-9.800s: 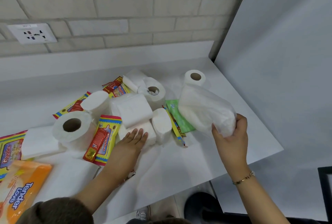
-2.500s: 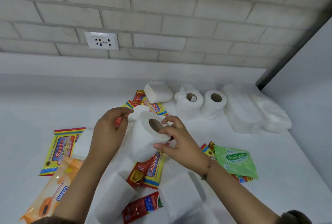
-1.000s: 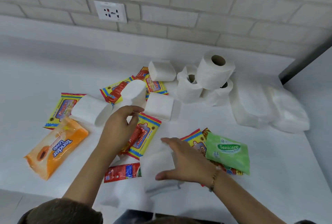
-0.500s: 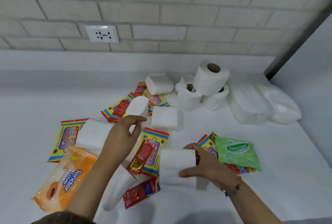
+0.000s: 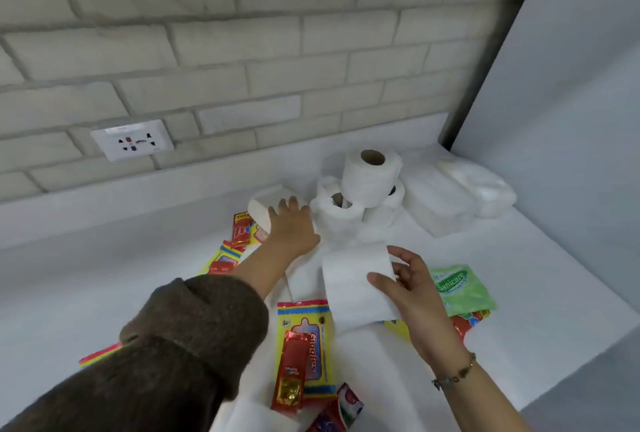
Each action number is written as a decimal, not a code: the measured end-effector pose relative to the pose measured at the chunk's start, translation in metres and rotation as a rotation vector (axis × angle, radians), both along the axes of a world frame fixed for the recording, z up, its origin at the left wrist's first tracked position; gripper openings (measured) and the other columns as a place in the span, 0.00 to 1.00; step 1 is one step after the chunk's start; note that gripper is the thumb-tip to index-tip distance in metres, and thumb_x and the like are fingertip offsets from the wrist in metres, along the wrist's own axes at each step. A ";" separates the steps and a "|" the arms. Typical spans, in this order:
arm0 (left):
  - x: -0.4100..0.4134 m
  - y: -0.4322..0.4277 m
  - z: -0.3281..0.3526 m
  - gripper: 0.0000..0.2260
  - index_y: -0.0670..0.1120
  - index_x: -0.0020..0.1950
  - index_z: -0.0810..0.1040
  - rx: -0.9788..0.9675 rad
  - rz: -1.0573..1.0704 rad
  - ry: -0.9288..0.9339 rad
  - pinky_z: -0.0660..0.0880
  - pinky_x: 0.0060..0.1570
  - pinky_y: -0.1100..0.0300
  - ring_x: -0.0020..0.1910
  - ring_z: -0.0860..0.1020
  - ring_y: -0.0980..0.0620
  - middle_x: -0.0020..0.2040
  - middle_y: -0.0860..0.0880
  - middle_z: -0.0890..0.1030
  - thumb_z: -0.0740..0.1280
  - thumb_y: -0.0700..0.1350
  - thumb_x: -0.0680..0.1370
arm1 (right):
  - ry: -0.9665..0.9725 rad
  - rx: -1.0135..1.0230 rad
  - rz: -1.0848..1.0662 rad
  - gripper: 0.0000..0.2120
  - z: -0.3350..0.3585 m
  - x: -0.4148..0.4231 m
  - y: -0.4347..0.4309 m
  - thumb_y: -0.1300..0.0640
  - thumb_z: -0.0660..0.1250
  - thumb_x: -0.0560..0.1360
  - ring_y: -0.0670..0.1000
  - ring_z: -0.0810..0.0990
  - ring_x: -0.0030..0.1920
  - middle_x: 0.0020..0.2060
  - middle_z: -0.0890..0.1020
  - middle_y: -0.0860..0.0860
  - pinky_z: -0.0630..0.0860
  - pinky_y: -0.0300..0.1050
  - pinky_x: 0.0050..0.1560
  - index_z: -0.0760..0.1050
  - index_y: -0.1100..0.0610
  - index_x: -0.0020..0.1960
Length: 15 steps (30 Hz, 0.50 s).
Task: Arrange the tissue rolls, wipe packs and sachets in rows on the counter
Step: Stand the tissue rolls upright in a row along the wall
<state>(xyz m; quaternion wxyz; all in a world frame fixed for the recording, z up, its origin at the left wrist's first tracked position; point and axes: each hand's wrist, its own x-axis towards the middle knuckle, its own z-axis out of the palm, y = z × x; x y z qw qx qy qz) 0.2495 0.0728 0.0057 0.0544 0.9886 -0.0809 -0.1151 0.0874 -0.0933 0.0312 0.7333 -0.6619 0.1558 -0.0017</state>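
While most of the goods lie loose across the worktop [image 5: 519,296], sorting the rolls looks to be the step in hand. Bagged packs [image 5: 450,198] of tissue sit in the back right corner, close to the side wall. Just beside them, near the back edge, stands a stack [image 5: 370,180] of three rolls: two on the worktop, touching, and one on top with its core showing.

A held roll [image 5: 353,279] sits over the middle of the worktop. The right hand [image 5: 414,291] has it in its grip, thumb across the front and fingers curled round the far side. A lying roll [image 5: 261,205] rests on its side near the back edge, just left of the stack. The left hand [image 5: 292,227] reaches over it with its grip spread and fingers straight; I cannot tell whether they touch it.

A green pack [image 5: 460,288] of wipes lies flat toward the right edge, just beyond the right hand. A yellow sachet [image 5: 318,345] lies near the front edge with a red sachet [image 5: 292,369] on top of it. Other sachets [image 5: 242,231] lie in front of the lying roll.

No full row shows yet, so the task seems early. Next, I judge, the held roll needs setting upright beside the stack without toppling its top roll. The lying roll needs a closing grip and a turn onto its end.
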 end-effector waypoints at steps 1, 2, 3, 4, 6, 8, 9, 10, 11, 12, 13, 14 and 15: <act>0.008 -0.009 -0.010 0.33 0.44 0.75 0.53 0.090 0.027 0.035 0.44 0.71 0.38 0.74 0.45 0.37 0.76 0.39 0.45 0.62 0.53 0.75 | 0.000 -0.003 -0.009 0.26 0.000 0.001 -0.001 0.57 0.76 0.63 0.56 0.81 0.51 0.53 0.80 0.56 0.79 0.48 0.43 0.71 0.47 0.58; 0.013 -0.017 -0.019 0.35 0.43 0.75 0.50 0.167 0.068 0.070 0.42 0.69 0.36 0.74 0.42 0.36 0.76 0.39 0.41 0.62 0.53 0.75 | 0.004 -0.010 -0.018 0.26 0.001 0.002 -0.001 0.54 0.75 0.61 0.55 0.81 0.51 0.52 0.80 0.56 0.79 0.47 0.42 0.71 0.46 0.57; 0.019 -0.026 -0.028 0.36 0.43 0.76 0.47 0.220 0.113 0.100 0.41 0.68 0.33 0.74 0.40 0.35 0.76 0.39 0.38 0.61 0.52 0.75 | 0.006 -0.020 -0.030 0.27 0.000 0.005 -0.003 0.52 0.75 0.59 0.55 0.81 0.51 0.52 0.80 0.55 0.79 0.48 0.42 0.71 0.45 0.57; 0.024 -0.032 -0.035 0.37 0.43 0.76 0.44 0.248 0.157 0.126 0.40 0.67 0.31 0.73 0.38 0.34 0.75 0.39 0.36 0.61 0.52 0.75 | 0.011 -0.029 -0.039 0.29 -0.001 0.006 -0.005 0.50 0.75 0.58 0.55 0.81 0.51 0.51 0.80 0.55 0.80 0.49 0.43 0.71 0.45 0.57; 0.032 -0.039 -0.042 0.38 0.44 0.76 0.43 0.240 0.239 0.159 0.40 0.63 0.28 0.72 0.34 0.34 0.74 0.39 0.33 0.61 0.53 0.74 | 0.025 -0.037 -0.051 0.31 -0.003 0.007 -0.007 0.48 0.75 0.55 0.54 0.81 0.51 0.51 0.81 0.54 0.80 0.52 0.45 0.72 0.44 0.56; 0.037 -0.041 -0.049 0.38 0.48 0.76 0.43 0.211 0.295 0.183 0.40 0.60 0.25 0.71 0.32 0.34 0.74 0.40 0.31 0.61 0.55 0.74 | 0.036 -0.045 -0.058 0.29 -0.008 0.009 -0.011 0.52 0.75 0.58 0.54 0.81 0.51 0.50 0.81 0.54 0.80 0.53 0.49 0.72 0.46 0.57; 0.037 -0.039 -0.053 0.38 0.49 0.76 0.44 0.207 0.314 0.193 0.41 0.60 0.24 0.71 0.31 0.33 0.73 0.39 0.30 0.60 0.57 0.73 | 0.041 -0.050 -0.058 0.27 -0.010 0.009 -0.013 0.54 0.75 0.60 0.55 0.81 0.51 0.50 0.81 0.55 0.80 0.52 0.49 0.72 0.46 0.57; 0.036 -0.037 -0.054 0.38 0.50 0.76 0.44 0.195 0.327 0.202 0.41 0.60 0.23 0.70 0.30 0.34 0.73 0.39 0.29 0.59 0.60 0.73 | 0.043 -0.057 -0.060 0.25 -0.012 0.010 -0.014 0.57 0.76 0.63 0.55 0.81 0.51 0.50 0.81 0.55 0.79 0.52 0.50 0.72 0.47 0.57; 0.033 -0.035 -0.058 0.38 0.50 0.76 0.44 0.180 0.334 0.209 0.41 0.60 0.23 0.69 0.28 0.34 0.72 0.39 0.28 0.57 0.62 0.73 | 0.047 -0.069 -0.061 0.24 -0.015 0.011 -0.016 0.60 0.76 0.66 0.56 0.81 0.51 0.50 0.81 0.56 0.80 0.53 0.49 0.71 0.46 0.57; 0.029 -0.033 -0.059 0.38 0.50 0.76 0.44 0.163 0.333 0.205 0.40 0.60 0.24 0.69 0.27 0.34 0.72 0.39 0.28 0.56 0.64 0.73 | 0.047 -0.083 -0.063 0.23 -0.017 0.013 -0.018 0.61 0.75 0.67 0.56 0.81 0.51 0.50 0.81 0.55 0.80 0.52 0.48 0.71 0.46 0.57; 0.026 -0.030 -0.062 0.39 0.49 0.76 0.44 0.156 0.327 0.193 0.40 0.60 0.24 0.69 0.27 0.35 0.72 0.40 0.28 0.55 0.65 0.72 | 0.048 -0.093 -0.061 0.23 -0.018 0.015 -0.018 0.62 0.74 0.68 0.55 0.80 0.51 0.50 0.81 0.55 0.80 0.50 0.46 0.71 0.45 0.57; 0.022 -0.026 -0.063 0.40 0.48 0.76 0.44 0.159 0.320 0.183 0.39 0.61 0.25 0.69 0.27 0.35 0.72 0.40 0.28 0.54 0.66 0.72 | 0.046 -0.100 -0.055 0.23 -0.019 0.017 -0.019 0.61 0.74 0.68 0.55 0.80 0.50 0.50 0.81 0.55 0.79 0.47 0.44 0.71 0.45 0.57; 0.019 -0.021 -0.065 0.40 0.47 0.76 0.44 0.165 0.318 0.174 0.39 0.62 0.26 0.69 0.27 0.35 0.72 0.40 0.28 0.54 0.65 0.72 | 0.045 -0.100 -0.048 0.23 -0.019 0.019 -0.019 0.60 0.75 0.67 0.55 0.80 0.50 0.50 0.80 0.55 0.78 0.44 0.41 0.71 0.46 0.57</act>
